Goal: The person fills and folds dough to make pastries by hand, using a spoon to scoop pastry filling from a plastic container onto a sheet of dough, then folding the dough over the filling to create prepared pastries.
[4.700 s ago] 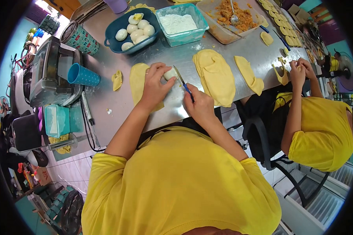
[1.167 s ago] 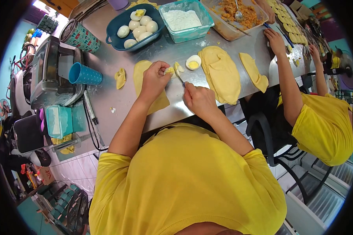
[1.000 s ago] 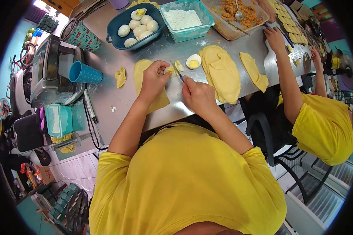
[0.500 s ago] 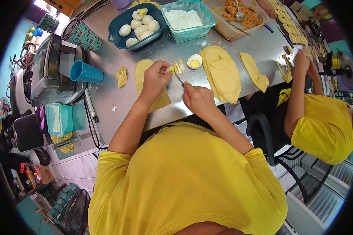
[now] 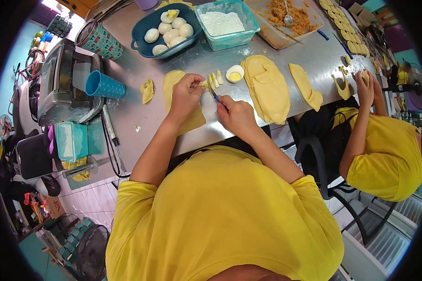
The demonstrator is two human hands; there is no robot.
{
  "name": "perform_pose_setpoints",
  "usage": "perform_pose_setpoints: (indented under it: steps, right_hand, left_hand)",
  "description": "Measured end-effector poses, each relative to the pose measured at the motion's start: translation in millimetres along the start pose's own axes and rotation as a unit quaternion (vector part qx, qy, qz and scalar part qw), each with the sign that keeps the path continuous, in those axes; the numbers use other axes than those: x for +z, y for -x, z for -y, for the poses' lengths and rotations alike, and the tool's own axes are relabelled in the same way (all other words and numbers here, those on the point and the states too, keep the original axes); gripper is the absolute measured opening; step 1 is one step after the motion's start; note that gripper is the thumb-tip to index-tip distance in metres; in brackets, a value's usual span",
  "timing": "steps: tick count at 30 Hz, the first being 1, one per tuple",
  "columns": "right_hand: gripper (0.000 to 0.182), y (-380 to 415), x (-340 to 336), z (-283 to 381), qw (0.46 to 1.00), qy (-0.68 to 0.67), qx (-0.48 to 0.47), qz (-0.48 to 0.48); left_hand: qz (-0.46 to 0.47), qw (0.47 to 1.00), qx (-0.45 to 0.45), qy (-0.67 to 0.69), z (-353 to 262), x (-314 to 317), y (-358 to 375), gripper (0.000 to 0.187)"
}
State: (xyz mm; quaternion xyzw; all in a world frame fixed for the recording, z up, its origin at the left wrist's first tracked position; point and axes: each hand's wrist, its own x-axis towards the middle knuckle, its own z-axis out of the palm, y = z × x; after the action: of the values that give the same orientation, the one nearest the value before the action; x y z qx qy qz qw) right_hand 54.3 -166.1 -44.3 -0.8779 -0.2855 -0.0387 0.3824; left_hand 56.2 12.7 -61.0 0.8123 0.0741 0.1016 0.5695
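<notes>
My left hand (image 5: 186, 93) is closed, fingertips pinching a small piece of boiled egg (image 5: 203, 84) above a flat dough sheet (image 5: 192, 122). My right hand (image 5: 238, 117) grips a knife (image 5: 216, 98) with a blue handle; its blade points toward the egg piece at my left fingertips. Just beyond the blade, several egg slices (image 5: 214, 79) lie side by side on the metal table. Half a boiled egg (image 5: 234, 74), yolk up, rests to their right. A folded stack of dough sheets (image 5: 266, 89) lies right of my right hand.
At the back stand a blue bowl (image 5: 137, 29) of boiled eggs, a teal tub (image 5: 229, 40) of flour and a tub (image 5: 274, 41) of orange filling. A dotted cup (image 5: 105, 85) and a machine (image 5: 56, 84) are left. A co-worker (image 5: 380, 150) sits right, near dough strips (image 5: 305, 86).
My right hand has shifted slightly left with the knife, showing more blue handle. My left hand stays at the egg. The co-worker's hands have lowered a little. The whole view has shifted slightly.
</notes>
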Motion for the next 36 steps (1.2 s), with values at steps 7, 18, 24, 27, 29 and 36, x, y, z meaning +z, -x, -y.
perform_pose_setpoints:
  steps: [7, 18, 24, 27, 29, 36]
  right_hand:
    - [0.019, 8, 2, -4, 0.995, 0.069, -0.016, 0.065]
    - [0.029, 5, 3, -8, 0.985, 0.151, -0.072, -0.035]
    - [0.027, 7, 12, -10, 0.977, 0.182, -0.109, -0.002]
    - [0.028, 0, -4, -2, 0.988, 0.120, -0.100, -0.012]
    - [0.026, -11, -22, -3, 0.993, 0.086, -0.075, -0.026]
    - [0.041, -69, -109, -77, 0.929, 0.087, 0.048, -0.356]
  left_hand:
    - [0.022, 0.998, -0.047, 0.024, -2, -5, -6, 0.022]
    - [-0.023, 0.964, -0.184, 0.193, -11, -66, 59, 0.040]
    - [-0.044, 0.990, -0.131, 0.040, -1, -50, 97, 0.041]
    - [0.025, 0.993, -0.051, -0.104, -20, -49, 89, 0.044]
    - [0.058, 0.983, 0.041, -0.167, -21, -54, 82, 0.040]
    - [0.070, 0.969, 0.005, -0.237, -29, -54, 84, 0.021]
